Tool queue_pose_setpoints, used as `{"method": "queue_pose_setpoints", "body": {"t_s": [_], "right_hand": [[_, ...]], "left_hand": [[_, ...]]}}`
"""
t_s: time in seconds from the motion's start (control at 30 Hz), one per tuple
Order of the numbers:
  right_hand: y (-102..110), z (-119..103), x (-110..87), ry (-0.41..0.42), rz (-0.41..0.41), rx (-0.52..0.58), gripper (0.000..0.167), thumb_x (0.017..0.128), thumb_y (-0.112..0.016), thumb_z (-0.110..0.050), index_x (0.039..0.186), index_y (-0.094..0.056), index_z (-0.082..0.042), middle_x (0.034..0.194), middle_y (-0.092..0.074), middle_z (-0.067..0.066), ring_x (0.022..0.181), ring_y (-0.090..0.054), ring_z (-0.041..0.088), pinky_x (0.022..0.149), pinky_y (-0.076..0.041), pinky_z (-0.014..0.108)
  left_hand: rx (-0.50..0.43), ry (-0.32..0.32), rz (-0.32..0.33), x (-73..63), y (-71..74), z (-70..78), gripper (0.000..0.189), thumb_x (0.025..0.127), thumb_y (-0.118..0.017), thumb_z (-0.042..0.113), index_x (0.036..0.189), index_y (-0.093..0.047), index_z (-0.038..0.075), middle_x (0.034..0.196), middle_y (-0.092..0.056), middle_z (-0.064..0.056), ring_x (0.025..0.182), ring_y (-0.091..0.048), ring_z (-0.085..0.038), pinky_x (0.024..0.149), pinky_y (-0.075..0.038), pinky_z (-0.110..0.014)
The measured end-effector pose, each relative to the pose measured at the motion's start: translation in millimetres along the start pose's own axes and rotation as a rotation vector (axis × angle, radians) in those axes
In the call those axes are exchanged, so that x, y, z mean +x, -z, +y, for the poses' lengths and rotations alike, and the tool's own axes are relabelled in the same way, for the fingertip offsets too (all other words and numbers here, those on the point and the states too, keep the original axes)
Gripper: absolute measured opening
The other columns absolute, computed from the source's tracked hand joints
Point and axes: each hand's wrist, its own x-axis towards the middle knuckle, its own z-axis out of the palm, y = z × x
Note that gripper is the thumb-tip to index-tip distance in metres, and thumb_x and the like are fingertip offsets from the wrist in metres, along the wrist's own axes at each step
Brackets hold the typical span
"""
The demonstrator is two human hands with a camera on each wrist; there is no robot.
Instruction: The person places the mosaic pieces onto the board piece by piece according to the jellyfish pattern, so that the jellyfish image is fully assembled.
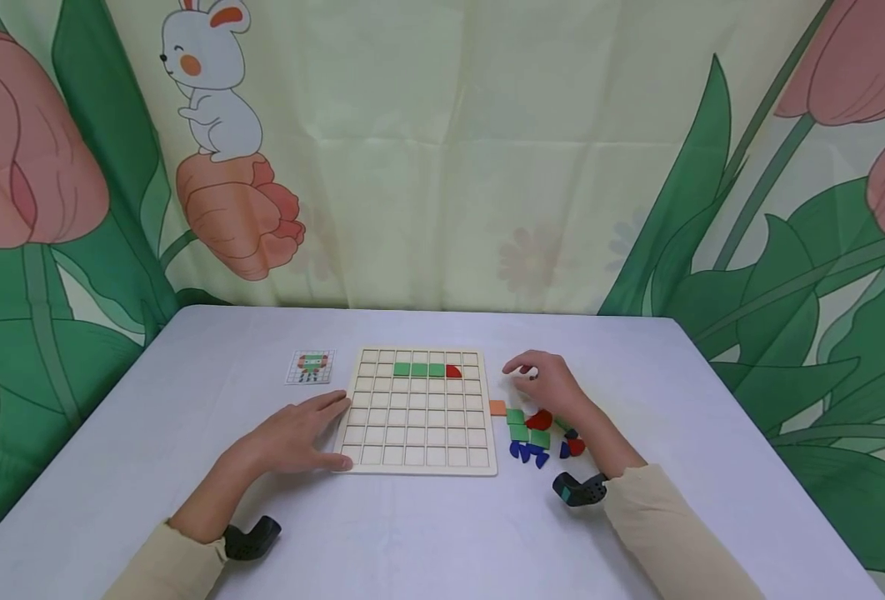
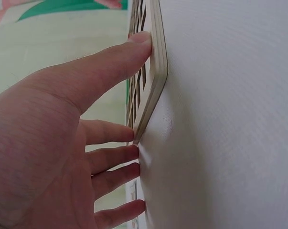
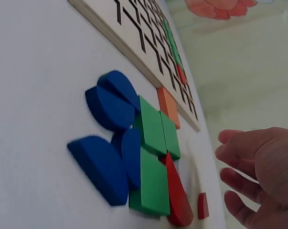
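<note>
A pale wooden grid board (image 1: 417, 425) lies on the table, with three green squares (image 1: 419, 370) and a red quarter-round piece (image 1: 453, 372) in a row near its far edge. My left hand (image 1: 292, 433) rests spread against the board's left side. In the left wrist view its thumb (image 2: 141, 40) lies over the board's rim, and the other fingers stretch along the edge to the table. Over the right side of the table, beyond the loose pieces, my right hand (image 1: 551, 385) hovers with loosely bent fingers. Nothing shows between those fingers in the right wrist view.
Right of the board lie loose green squares (image 1: 517, 432), several blue rounded pieces (image 1: 525, 451), red pieces (image 1: 539, 420) and an orange square (image 1: 497, 407) near the board's edge. A pattern card (image 1: 311, 367) with a small figure lies left of the board. A printed curtain (image 1: 427, 167) hangs behind.
</note>
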Motion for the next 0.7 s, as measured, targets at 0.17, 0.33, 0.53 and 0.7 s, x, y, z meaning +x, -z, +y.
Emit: {"method": "queue_pose_setpoints", "body": {"t_s": [0.17, 0.33, 0.53, 0.7], "right_hand": [[8.8, 17.2, -4.3, -0.069, -0.015, 0.002, 0.023, 0.091, -0.063, -0.007, 0.11, -0.072, -0.017, 0.12, -0.063, 0.011, 0.105, -0.054, 0.027, 0.074, -0.057, 0.03], [13.9, 29.8, -4.7, -0.064, -0.03, -0.029, 0.028, 0.089, -0.06, 0.001, 0.108, -0.073, -0.015, 0.123, -0.062, 0.013, 0.111, -0.055, 0.031, 0.082, -0.058, 0.036], [14.3, 37.9, -3.0, -0.013, -0.033, -0.073, 0.031, 0.089, -0.057, 0.005, 0.108, -0.074, -0.013, 0.126, -0.06, 0.015, 0.114, -0.056, 0.035, 0.089, -0.055, 0.044], [15.4, 39.4, -0.6, -0.005, -0.04, -0.095, 0.032, 0.088, -0.059, 0.003, 0.113, -0.073, -0.011, 0.114, -0.063, 0.013, 0.099, -0.056, 0.026, 0.078, -0.057, 0.033]], "left_hand": [[0.007, -0.002, 0.003, 0.2, -1.0, -0.2, 0.092, 0.077, -0.073, 0.056, 0.146, -0.04, 0.006, 0.154, -0.036, -0.015, 0.14, -0.037, -0.036, 0.105, -0.036, -0.06], [0.012, 0.01, 0.006, 0.0, -1.4, -1.0, 0.092, 0.076, -0.073, 0.056, 0.146, -0.04, 0.006, 0.154, -0.036, -0.015, 0.14, -0.037, -0.036, 0.105, -0.036, -0.06], [0.005, 0.012, 0.006, -0.5, -3.4, -1.9, 0.093, 0.076, -0.073, 0.057, 0.147, -0.04, 0.007, 0.155, -0.035, -0.014, 0.14, -0.037, -0.036, 0.106, -0.036, -0.06], [0.003, 0.002, 0.011, 0.1, -3.8, -1.6, 0.092, 0.077, -0.073, 0.057, 0.147, -0.04, 0.007, 0.155, -0.035, -0.014, 0.14, -0.038, -0.036, 0.106, -0.036, -0.06]]}}
